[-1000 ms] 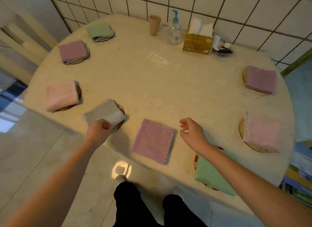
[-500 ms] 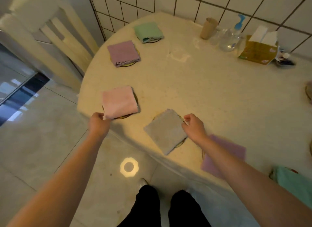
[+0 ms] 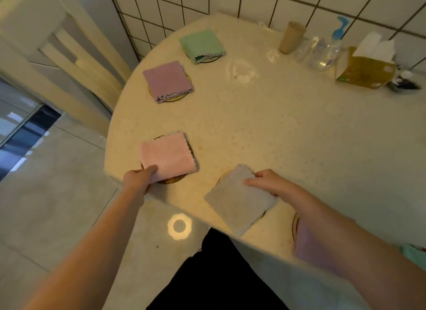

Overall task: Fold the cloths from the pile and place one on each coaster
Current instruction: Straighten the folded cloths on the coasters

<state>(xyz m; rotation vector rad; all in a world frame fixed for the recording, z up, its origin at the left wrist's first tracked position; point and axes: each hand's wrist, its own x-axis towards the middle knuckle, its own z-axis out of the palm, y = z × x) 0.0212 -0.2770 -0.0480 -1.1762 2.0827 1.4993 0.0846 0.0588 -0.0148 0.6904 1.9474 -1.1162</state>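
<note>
Left arm stretched forward, left hand [image 3: 138,179] pinching a cloth corner between thumb and fingers, right hand [image 3: 270,183] palm down, fingers curled over cloth

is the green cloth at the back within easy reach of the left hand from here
Probably not without leaning in: the left hand grips the pink cloth at the near edge, and the green cloth lies far back, beyond the purple cloth.
</note>
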